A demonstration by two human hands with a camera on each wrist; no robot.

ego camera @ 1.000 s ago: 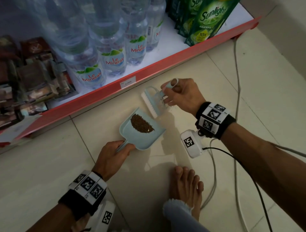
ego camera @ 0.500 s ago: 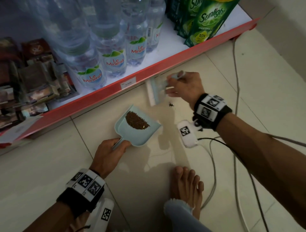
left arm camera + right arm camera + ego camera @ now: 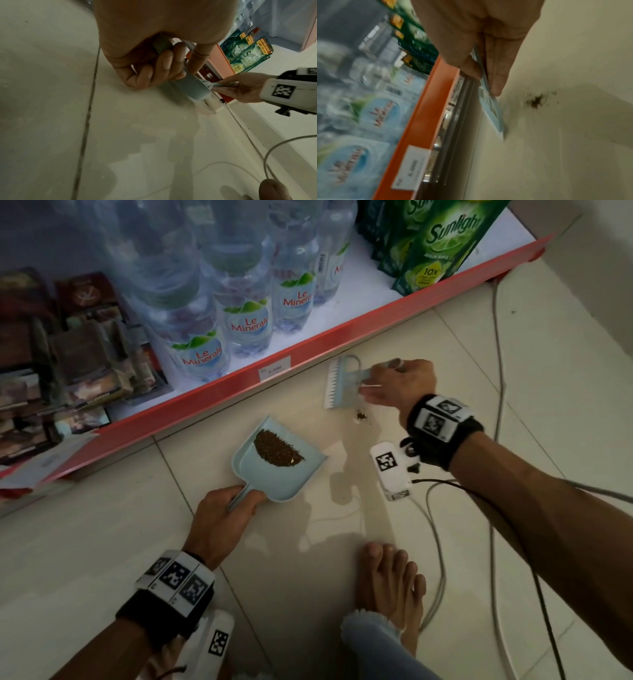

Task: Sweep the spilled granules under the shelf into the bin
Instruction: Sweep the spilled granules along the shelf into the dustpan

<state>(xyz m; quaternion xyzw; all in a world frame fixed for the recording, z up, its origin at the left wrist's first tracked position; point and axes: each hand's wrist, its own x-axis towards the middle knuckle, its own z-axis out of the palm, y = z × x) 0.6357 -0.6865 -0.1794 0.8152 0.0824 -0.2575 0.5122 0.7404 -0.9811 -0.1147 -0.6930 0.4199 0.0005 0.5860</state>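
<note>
Where labels read clearly, I note three "Le Minerale" bottles (image 3: 202,356) and a "Sunlight" pouch (image 3: 442,244) marked "10X". My left hand (image 3: 219,518) grips one dustpan (image 3: 274,474) holding a granule heap (image 3: 275,447); my right hand (image 3: 400,383) pinches one brush (image 3: 339,385) beside a small granule patch (image 3: 360,416) on the floor (image 3: 85,542).

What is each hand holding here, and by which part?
Left hand grips the dustpan by its handle; right hand holds the small brush by its handle.
</note>
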